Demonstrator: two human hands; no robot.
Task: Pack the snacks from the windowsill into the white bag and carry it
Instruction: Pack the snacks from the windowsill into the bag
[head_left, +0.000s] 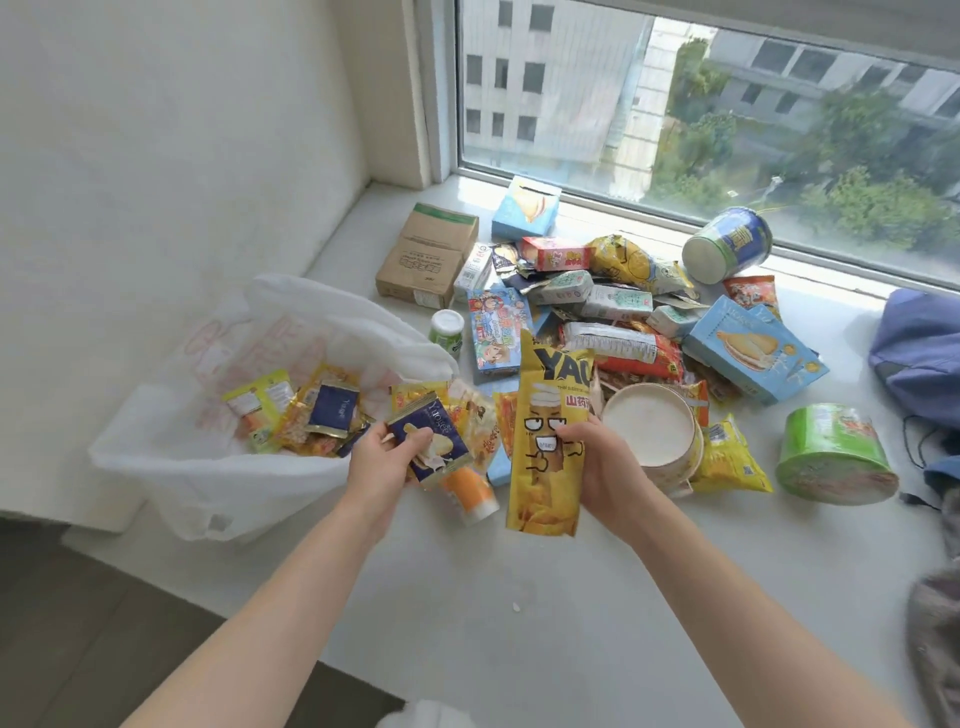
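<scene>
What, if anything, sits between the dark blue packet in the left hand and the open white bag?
Nothing visible. The left hand holds the dark blue packet right at the open mouth of the white bag, with no object between them. The right hand grips a tall yellow pouch on the far side, clear of that path.

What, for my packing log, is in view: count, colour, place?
white bag: one, white, left, packets inside
brown carton: one, brown, behind pile
blue boxes: two, light blue, by window, right of pile
blue tub: one, blue, by window
green tub: one, green, right
loose snacks: many, mixed, centre windowsill
fabric bag: one, purple, right edge
YAO pouch: one, yellow, held, front centre
navy packet: one, navy, held beside bag
left hand: one, grips navy packet
right hand: one, grips YAO pouch
</scene>
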